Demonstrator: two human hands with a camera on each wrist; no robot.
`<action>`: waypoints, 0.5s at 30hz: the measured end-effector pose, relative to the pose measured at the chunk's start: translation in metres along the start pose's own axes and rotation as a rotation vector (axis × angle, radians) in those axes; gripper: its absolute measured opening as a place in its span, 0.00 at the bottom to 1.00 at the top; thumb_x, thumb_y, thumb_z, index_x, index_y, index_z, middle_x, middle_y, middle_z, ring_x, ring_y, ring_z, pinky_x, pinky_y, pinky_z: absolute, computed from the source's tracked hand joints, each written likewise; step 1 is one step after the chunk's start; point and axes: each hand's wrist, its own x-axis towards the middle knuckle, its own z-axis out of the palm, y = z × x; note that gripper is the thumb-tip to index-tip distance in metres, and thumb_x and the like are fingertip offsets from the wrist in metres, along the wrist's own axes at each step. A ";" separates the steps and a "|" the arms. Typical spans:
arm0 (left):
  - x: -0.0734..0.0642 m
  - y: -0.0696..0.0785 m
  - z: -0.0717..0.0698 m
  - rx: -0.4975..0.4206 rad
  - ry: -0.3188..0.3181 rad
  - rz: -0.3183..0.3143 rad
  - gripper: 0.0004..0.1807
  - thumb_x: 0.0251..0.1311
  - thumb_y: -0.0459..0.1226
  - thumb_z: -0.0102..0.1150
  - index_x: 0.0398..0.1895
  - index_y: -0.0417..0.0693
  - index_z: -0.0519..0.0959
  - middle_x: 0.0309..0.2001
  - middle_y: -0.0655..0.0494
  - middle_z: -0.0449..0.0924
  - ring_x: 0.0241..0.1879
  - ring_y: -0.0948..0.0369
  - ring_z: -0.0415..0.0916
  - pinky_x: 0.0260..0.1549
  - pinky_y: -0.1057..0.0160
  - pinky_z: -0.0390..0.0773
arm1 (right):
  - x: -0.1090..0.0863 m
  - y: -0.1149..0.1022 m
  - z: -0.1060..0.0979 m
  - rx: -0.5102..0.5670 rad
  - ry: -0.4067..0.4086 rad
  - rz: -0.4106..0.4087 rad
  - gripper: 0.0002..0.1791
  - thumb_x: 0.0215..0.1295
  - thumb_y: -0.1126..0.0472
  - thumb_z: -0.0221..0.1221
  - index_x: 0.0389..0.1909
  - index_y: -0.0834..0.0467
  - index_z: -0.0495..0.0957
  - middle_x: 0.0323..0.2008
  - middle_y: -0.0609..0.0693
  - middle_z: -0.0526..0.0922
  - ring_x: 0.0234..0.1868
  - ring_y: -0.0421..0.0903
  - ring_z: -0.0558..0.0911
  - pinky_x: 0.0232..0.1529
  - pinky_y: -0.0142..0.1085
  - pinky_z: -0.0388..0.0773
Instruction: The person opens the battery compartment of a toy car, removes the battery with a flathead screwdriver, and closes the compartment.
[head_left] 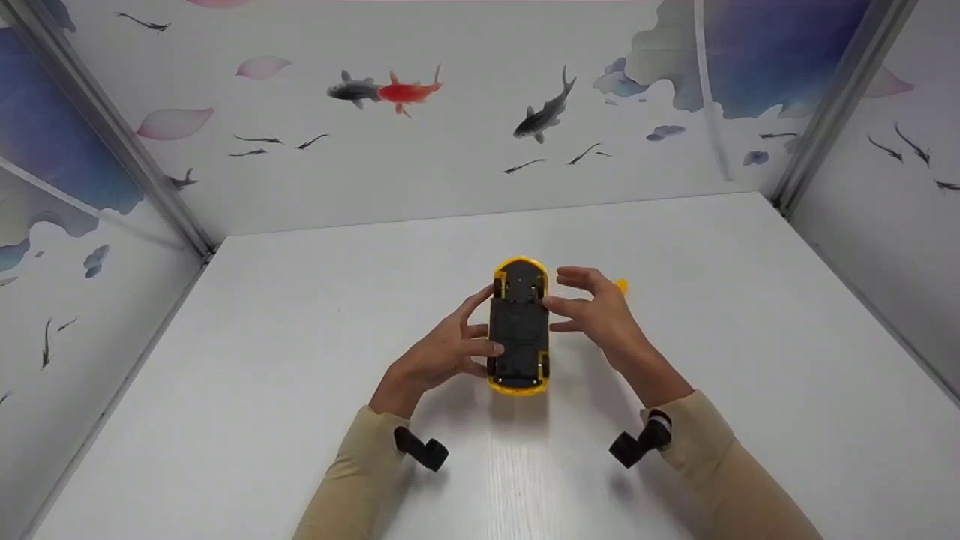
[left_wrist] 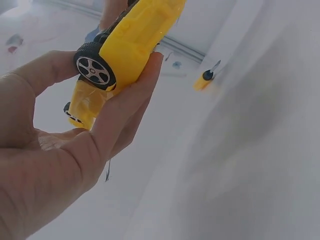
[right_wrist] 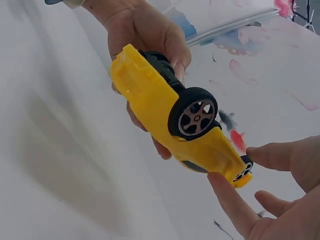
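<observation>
A yellow toy car point(head_left: 519, 326) is held above the white table with its black underside turned up toward the head camera. My left hand point(head_left: 442, 351) grips it along the left side, thumb over the underside and fingers beneath the body. The right wrist view shows the car's yellow side and a black wheel point(right_wrist: 196, 115) with a spoked rim. My right hand point(head_left: 606, 313) is at the car's right edge, its fingers loosely spread and fingertips right at the body. A screwdriver point(left_wrist: 204, 80) with a yellow and black handle lies on the table, mostly hidden behind my right hand in the head view.
The white table point(head_left: 247, 390) is enclosed by printed panels point(head_left: 465, 172) with fish and petals at the back and sides. Metal posts point(head_left: 847, 105) stand at the back corners. A small black camera point(head_left: 424, 450) sits on each sleeve cuff.
</observation>
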 end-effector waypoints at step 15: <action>0.000 0.001 0.006 -0.017 0.064 -0.017 0.56 0.56 0.30 0.62 0.81 0.66 0.40 0.70 0.32 0.65 0.64 0.41 0.74 0.57 0.37 0.77 | -0.007 0.002 0.006 -0.300 -0.082 -0.136 0.21 0.70 0.58 0.61 0.62 0.56 0.76 0.75 0.60 0.57 0.65 0.63 0.77 0.49 0.45 0.86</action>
